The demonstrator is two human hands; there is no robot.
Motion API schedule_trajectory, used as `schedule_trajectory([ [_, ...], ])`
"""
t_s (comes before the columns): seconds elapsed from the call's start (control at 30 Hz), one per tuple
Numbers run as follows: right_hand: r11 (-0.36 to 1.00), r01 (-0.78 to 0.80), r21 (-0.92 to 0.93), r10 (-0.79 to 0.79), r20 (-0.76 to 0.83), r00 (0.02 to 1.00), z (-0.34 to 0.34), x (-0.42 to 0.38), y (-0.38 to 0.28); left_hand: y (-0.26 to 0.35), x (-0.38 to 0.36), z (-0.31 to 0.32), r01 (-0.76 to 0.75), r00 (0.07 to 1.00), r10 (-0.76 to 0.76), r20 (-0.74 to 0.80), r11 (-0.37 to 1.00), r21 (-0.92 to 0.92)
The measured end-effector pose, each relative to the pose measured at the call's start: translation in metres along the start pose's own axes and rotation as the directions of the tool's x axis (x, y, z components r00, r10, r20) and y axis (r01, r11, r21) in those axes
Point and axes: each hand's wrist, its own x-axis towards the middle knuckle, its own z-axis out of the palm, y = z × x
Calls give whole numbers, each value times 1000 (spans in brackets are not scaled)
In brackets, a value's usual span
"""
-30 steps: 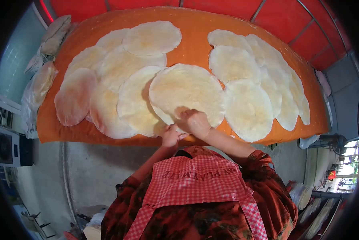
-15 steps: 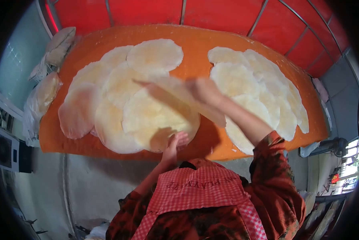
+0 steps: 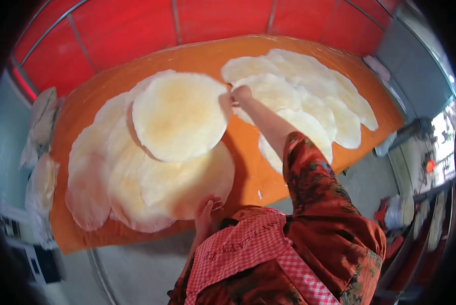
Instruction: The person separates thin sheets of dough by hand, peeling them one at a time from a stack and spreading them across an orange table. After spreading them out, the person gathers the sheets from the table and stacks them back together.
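Note:
Pinched by its right edge, a large round flatbread is in my right hand, spread flat above the left group. Beneath it, several overlapping flatbreads lie on the orange cloth. My left hand is at the near edge of the lowest flatbread in that group, fingers apart and partly raised; it holds nothing that I can see. To the right, a second overlapping group of pale flatbreads lies beyond my right forearm.
Red panels stand behind the table. Clear plastic bags sit along its left side. Grey floor shows below the near edge, and a rack with stacked items is at the lower right.
The flatbread in my right hand, blurred and tilted before, now faces up over the left group. My right hand has shifted a little left and up, and the view has turned.

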Motion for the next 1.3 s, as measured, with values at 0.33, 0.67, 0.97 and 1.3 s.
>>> schedule_trajectory([
  [0.33, 977, 113, -179, -171, -358, 918, -206, 22, 182, -30, 34, 38, 57, 961, -106, 257, 980, 192],
  [0.67, 677, -196, -709, -201, -435, 878, -442, -46, 223, -124, 73, 118, -125, 992, 97, 81, 848, 515],
  [0.97, 950, -312, 25, 313, -58, 948, -444, -57, 180, -138, 72, 140, -60, 945, 241, -219, 790, 610],
  [1.3, 716, 617, -326, -505, 369, 780, -395, -54, -56, -133, 72, 141, -19, 951, 155, -266, 892, 452],
])
